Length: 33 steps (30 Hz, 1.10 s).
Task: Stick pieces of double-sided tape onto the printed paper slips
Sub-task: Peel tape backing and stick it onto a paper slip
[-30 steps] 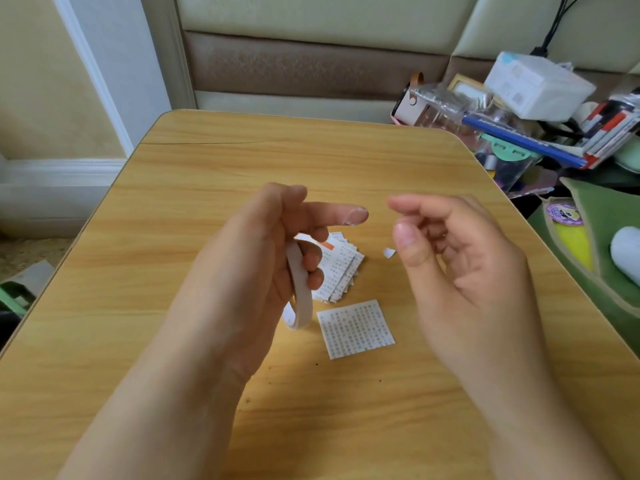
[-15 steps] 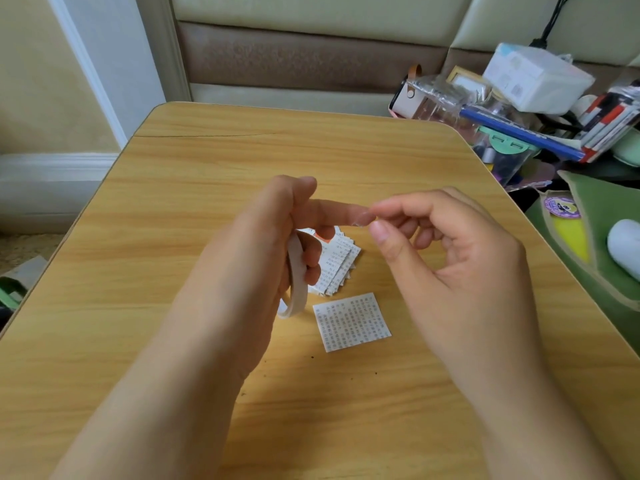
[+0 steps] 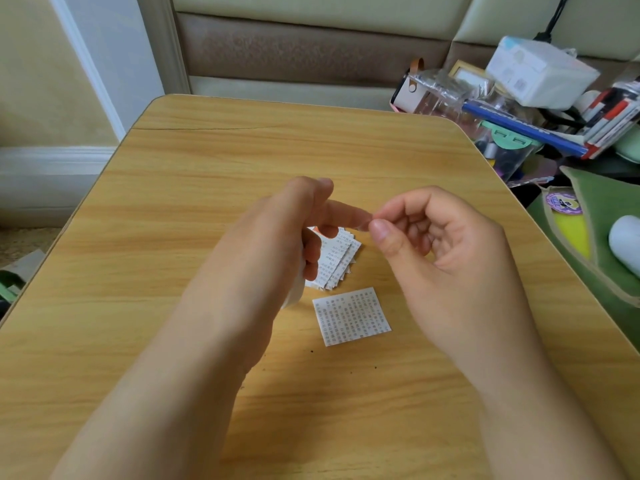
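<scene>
Right hand (image 3: 446,258) moved in, pinching at left hand (image 3: 277,244) fingertip; left grips tape roll (image 3: 294,292).

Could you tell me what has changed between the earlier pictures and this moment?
The right hand has moved left until its thumb and forefinger meet the tip of the left hand's outstretched forefinger; a second ago there was a gap between them. What it pinches there is too small to tell. The left hand still holds the tape roll. The single slip and the stack of slips lie where they were on the table.
</scene>
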Tool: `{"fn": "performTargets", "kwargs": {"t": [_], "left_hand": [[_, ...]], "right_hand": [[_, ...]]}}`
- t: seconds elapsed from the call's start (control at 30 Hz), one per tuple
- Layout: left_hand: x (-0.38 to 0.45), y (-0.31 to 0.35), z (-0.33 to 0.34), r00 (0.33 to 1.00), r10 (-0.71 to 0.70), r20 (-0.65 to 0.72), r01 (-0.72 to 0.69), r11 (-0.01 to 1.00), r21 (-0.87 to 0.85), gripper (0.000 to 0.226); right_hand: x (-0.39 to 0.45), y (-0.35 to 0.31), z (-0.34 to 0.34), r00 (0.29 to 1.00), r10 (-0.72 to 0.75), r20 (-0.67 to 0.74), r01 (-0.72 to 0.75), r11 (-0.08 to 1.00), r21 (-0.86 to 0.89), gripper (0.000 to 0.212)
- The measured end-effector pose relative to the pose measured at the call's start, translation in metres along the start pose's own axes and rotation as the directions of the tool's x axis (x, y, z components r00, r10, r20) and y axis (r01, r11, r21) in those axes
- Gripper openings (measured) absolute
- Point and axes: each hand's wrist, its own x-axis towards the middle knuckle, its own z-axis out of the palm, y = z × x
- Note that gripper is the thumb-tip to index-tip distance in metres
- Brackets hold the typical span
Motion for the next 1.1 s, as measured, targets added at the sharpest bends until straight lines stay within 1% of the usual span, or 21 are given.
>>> {"fn": "performTargets", "kwargs": {"t": [0.2, 0.3, 0.4, 0.5, 0.57, 0.63, 0.7, 0.73, 0.8, 0.9, 0.97, 1.03, 1.1], "left_hand": [[0.0006, 0.0003, 0.0016, 1.000, -0.025, 0.017, 0.025, 0.998, -0.051, 0.046], [0.0011, 0.0010, 0.0022, 0.999, -0.023, 0.024, 0.024, 0.998, -0.063, 0.046], [0.0020, 0.0022, 0.0018, 1.000, -0.020, 0.014, 0.021, 0.997, -0.070, 0.046], [0.0028, 0.0013, 0.0005, 1.000, -0.011, -0.001, 0.011, 1.000, -0.012, 0.046], [0.0031, 0.0012, -0.0003, 1.000, -0.008, -0.007, 0.008, 1.000, 0.003, 0.047], [0.0029, 0.0014, -0.0007, 1.000, -0.012, -0.009, 0.012, 1.000, 0.002, 0.048], [0.0028, 0.0014, -0.0010, 1.000, -0.005, -0.011, 0.005, 1.000, -0.012, 0.048], [0.0031, 0.0015, -0.0007, 1.000, -0.005, -0.008, 0.004, 0.999, -0.035, 0.048], [0.0030, 0.0031, 0.0004, 1.000, -0.018, 0.009, 0.019, 0.996, -0.086, 0.048], [0.0038, 0.0045, 0.0027, 0.999, -0.030, 0.022, 0.033, 0.992, -0.121, 0.045], [0.0037, 0.0051, 0.0024, 0.999, -0.031, 0.010, 0.032, 0.991, -0.131, 0.043], [0.0028, 0.0062, 0.0033, 1.000, -0.009, 0.013, 0.010, 0.995, -0.103, 0.043], [0.0027, 0.0076, 0.0043, 0.999, -0.046, 0.019, 0.048, 0.991, -0.123, 0.040]], "right_hand": [[-0.0013, 0.0009, 0.0025, 0.995, -0.103, -0.020, 0.098, 0.981, -0.167, 0.009], [-0.0023, 0.0005, 0.0037, 0.991, -0.131, -0.024, 0.124, 0.973, -0.197, 0.009], [-0.0025, 0.0001, 0.0044, 0.992, -0.124, -0.021, 0.118, 0.975, -0.188, 0.008], [-0.0025, -0.0011, 0.0032, 0.994, -0.107, -0.015, 0.103, 0.982, -0.158, 0.005], [-0.0024, -0.0022, 0.0021, 0.993, -0.112, -0.027, 0.107, 0.985, -0.134, 0.010], [-0.0021, -0.0023, 0.0005, 0.991, -0.118, -0.070, 0.112, 0.990, -0.083, 0.015], [-0.0017, -0.0017, -0.0016, 0.989, -0.101, -0.111, 0.098, 0.995, -0.037, 0.021], [-0.0013, -0.0011, -0.0021, 0.988, -0.100, -0.117, 0.096, 0.995, -0.041, 0.022], [-0.0009, 0.0000, -0.0017, 0.985, -0.133, -0.107, 0.119, 0.985, -0.128, 0.023], [-0.0005, 0.0010, 0.0016, 0.976, -0.193, -0.103, 0.160, 0.952, -0.262, 0.016], [-0.0005, 0.0013, 0.0031, 0.968, -0.223, -0.114, 0.182, 0.938, -0.296, 0.011], [-0.0006, 0.0016, 0.0045, 0.958, -0.254, -0.131, 0.202, 0.926, -0.318, 0.006], [-0.0010, 0.0019, 0.0061, 0.948, -0.280, -0.148, 0.219, 0.917, -0.333, 0.004]]}}
